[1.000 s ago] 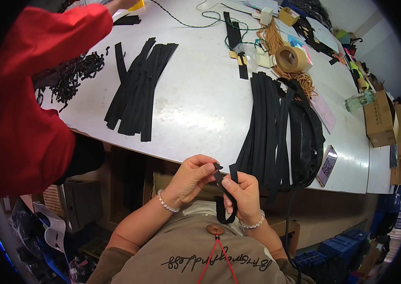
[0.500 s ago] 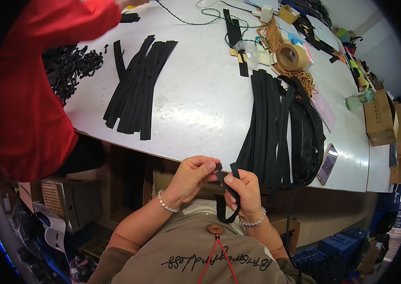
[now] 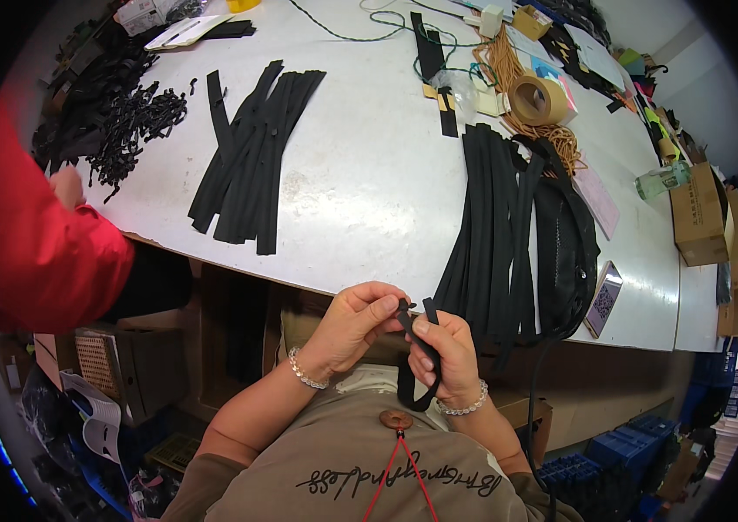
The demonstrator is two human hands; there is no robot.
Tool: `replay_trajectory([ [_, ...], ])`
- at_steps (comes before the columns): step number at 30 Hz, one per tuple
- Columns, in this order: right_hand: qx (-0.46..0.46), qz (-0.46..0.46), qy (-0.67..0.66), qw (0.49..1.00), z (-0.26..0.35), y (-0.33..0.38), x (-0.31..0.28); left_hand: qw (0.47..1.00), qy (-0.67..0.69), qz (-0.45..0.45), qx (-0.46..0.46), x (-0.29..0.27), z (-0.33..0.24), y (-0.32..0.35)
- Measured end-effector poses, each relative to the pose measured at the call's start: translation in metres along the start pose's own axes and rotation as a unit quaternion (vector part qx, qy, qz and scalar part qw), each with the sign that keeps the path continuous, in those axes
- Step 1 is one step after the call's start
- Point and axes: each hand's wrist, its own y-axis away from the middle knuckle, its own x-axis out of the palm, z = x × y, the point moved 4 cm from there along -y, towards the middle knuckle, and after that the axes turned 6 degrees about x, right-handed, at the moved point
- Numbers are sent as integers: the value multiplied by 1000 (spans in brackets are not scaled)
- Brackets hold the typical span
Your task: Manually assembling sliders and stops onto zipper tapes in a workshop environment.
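Note:
Both my hands are close together below the near edge of the white table (image 3: 369,174). My left hand (image 3: 353,326) pinches a small black zipper slider at the top end of a black zipper strip (image 3: 414,365). My right hand (image 3: 447,352) grips the same strip, which loops down in front of my chest. Its two upper ends stick up between my thumbs. Just beyond my right hand lies a long pile of black zipper strips (image 3: 495,226). A second fan of black strips (image 3: 251,157) lies farther left.
A person in a red sleeve (image 3: 34,252) stands at the left, their hand (image 3: 66,187) near a heap of small black parts (image 3: 130,122). A tape roll (image 3: 539,97), tan cord, a bottle (image 3: 663,181), a cardboard box (image 3: 700,213) and a phone (image 3: 604,297) sit on the right.
The person in red has drawn their arm back from the far table toward the left edge. My hands stay in place on the zipper strip.

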Motion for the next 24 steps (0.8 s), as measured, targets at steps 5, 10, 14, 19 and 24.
replay_trajectory([
  [5,-15,-6,1,1000,-1,0,2,1000,2,5,12,4,-1,-1],
  [10,-41,-6,26,999,-1,0,4,999,0,10,45,3,1,-3],
  [14,-45,-19,46,998,0,2,6,999,4,26,43,6,-3,-2],
  [19,-25,-7,20,999,-1,2,5,996,-39,38,71,5,-3,-2],
  [24,-53,10,1,999,-4,-1,4,993,-63,32,92,1,5,-2],
])
